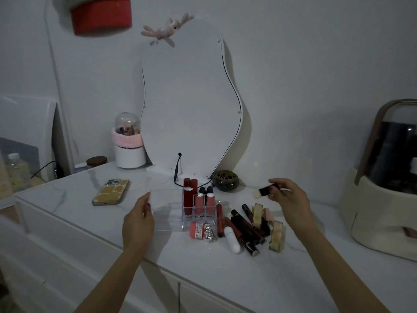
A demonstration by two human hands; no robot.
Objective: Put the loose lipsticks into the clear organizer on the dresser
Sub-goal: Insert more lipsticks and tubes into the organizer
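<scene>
- Head view: a white, marble-veined tabletop (67,195) stands against a pale wall in dim light, with drawer fronts below its front edge.
- A wavy-edged mirror (189,102) leans on the wall at the back, a black cable (177,170) plugged in at its base.
- Left of the mirror stands a white brush holder (129,145) with a clear dome; a phone (111,192) in a yellow case lies face down nearer the front.
- A dark round pot (226,180) sits just right of the mirror's foot, and a cream cosmetics case (381,213) stands at the far right.
- The clear organizer (171,213) is mid-tabletop; its right compartments hold upright red and coral lipsticks (199,203).
- The left hand (138,222) rests on the organizer's left end, fingers pressed against its side.
- The right hand (287,197) hangs above the tabletop, fingers pinching a black-and-cream lipstick (264,191) held level.
- The loose lipsticks (246,229) lie in a heap just right of the organizer, some touching it.
</scene>
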